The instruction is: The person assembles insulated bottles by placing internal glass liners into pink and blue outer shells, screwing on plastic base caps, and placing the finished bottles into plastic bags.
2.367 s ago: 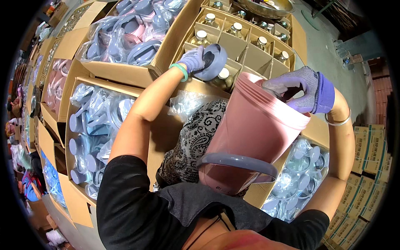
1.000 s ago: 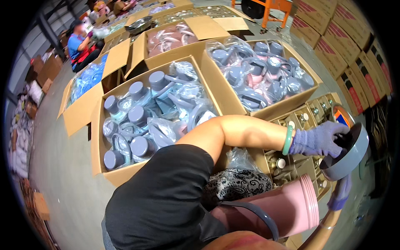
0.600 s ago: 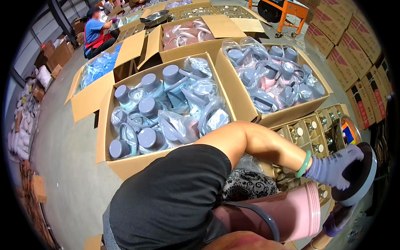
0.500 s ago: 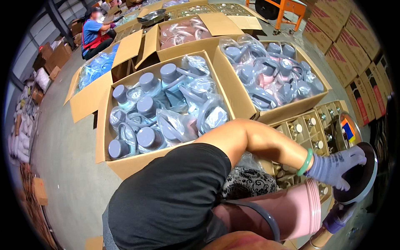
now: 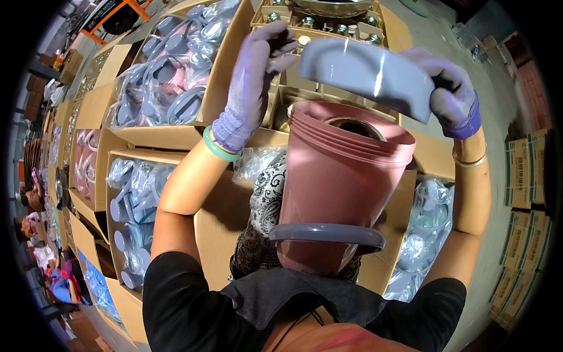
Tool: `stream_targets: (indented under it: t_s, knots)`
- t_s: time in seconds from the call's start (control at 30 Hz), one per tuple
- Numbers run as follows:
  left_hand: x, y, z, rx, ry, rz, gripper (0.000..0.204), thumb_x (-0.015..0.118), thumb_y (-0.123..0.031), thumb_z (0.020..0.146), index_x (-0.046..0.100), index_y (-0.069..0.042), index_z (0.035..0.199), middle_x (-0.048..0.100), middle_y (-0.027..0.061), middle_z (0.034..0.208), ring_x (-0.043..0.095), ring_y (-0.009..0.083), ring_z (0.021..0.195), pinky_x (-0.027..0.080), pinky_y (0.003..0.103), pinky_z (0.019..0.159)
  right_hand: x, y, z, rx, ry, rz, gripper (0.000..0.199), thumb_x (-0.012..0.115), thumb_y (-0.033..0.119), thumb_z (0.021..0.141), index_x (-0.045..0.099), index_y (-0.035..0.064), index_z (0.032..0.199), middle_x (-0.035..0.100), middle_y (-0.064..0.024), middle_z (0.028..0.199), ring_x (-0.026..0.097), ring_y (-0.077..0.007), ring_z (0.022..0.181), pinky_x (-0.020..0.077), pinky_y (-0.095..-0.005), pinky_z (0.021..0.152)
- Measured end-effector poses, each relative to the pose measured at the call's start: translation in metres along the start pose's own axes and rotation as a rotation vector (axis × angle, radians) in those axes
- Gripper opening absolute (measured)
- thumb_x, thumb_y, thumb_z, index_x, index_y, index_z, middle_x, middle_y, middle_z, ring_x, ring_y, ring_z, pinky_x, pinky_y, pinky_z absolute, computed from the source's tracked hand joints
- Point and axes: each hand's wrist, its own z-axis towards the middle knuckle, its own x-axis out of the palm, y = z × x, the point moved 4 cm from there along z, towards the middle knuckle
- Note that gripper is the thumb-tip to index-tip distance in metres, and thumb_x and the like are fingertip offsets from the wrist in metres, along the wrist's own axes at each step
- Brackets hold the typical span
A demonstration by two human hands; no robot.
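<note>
- My left hand (image 5: 253,82): grey-lilac knit glove, green bangle at the wrist; fingers spread apart and raised, tips at the left end of the grey lid, not closed round it.
- My right hand (image 5: 451,94): same glove, metal bangle on the forearm; clamped on the right end of the lid.
- Grey lid (image 5: 368,75): shallow round plastic piece, glossy, held tilted just above the mouth of the pink jug, not touching it as far as I can tell.
- Pink jug (image 5: 339,182): tall tapered plastic body, ribbed near the rim, mouth open upward, propped against my lap; a grey handle (image 5: 327,233) loops across its lower part.
- Divided carton (image 5: 293,35): behind the jug, cells holding small metal-capped parts.
- Open carton, upper left (image 5: 170,70): bagged grey and pink handles and lids.
- Open carton, left (image 5: 132,205): bagged pale-blue and grey parts.
- Carton at right edge (image 5: 425,229): clear-bagged pieces, kind not plain.
- Step in hand, by my judgement: bringing the lid over the jug's mouth to fit it.
- Next move calls for: levelling the lid, centring it on the rim, and both hands pressing evenly so it seats all round.
</note>
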Motion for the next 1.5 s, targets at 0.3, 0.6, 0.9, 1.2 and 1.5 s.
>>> stream_targets:
  t_s: [0.3,0.6,0.9,1.2,1.5]
  knots:
    - [0.029,0.011,-0.023,-0.182,0.309,0.031,0.070,0.031,-0.053,0.102,0.030,0.001,0.146,0.046,0.0232,0.142,0.045,0.0311,0.133,0.033,0.042,0.114,0.027,0.010,-0.001,0.031,0.082,-0.111,0.036,0.066,0.024,0.073,0.070,-0.0024,0.097,0.066,-0.0193,0.106,0.060,-0.0298,0.099,0.0478,-0.0400,0.089]
    - [0.027,-0.009,-0.024,0.011,0.357,0.210,0.040,0.051,-0.019,0.100,0.043,0.002,0.133,0.053,0.0221,0.137,0.055,0.0258,0.122,0.044,0.037,0.105,0.022,0.002,-0.004,-0.052,0.175,0.036,0.039,0.067,0.027,0.080,0.069,-0.0037,0.104,0.066,-0.0173,0.112,0.061,-0.0287,0.109,0.0454,-0.0397,0.098]
    - [0.020,0.000,-0.016,-0.034,0.341,0.184,0.037,0.048,-0.023,0.100,0.050,0.004,0.126,0.056,0.0208,0.132,0.057,0.0251,0.118,0.046,0.037,0.103,0.029,-0.010,-0.004,-0.059,0.091,-0.039,0.042,0.064,0.030,0.081,0.069,-0.0027,0.107,0.065,-0.0166,0.114,0.062,-0.0269,0.108,0.0463,-0.0372,0.098]
    - [0.025,-0.010,-0.019,0.093,0.336,0.278,0.032,0.050,-0.018,0.098,0.051,0.002,0.124,0.057,0.0231,0.129,0.057,0.0285,0.118,0.045,0.040,0.103,0.027,-0.009,-0.011,-0.141,0.090,-0.123,0.039,0.059,0.025,0.086,0.067,-0.0026,0.112,0.064,-0.0170,0.121,0.060,-0.0285,0.113,0.0459,-0.0380,0.100]
    - [0.025,-0.010,-0.015,0.108,0.393,0.263,0.031,0.054,-0.018,0.097,0.053,0.002,0.120,0.058,0.0235,0.128,0.056,0.0298,0.119,0.046,0.041,0.101,0.032,-0.008,-0.010,-0.116,0.041,-0.182,0.048,0.054,0.037,0.092,0.066,-0.0020,0.117,0.064,-0.0207,0.119,0.058,-0.0351,0.116,0.0423,-0.0441,0.102]
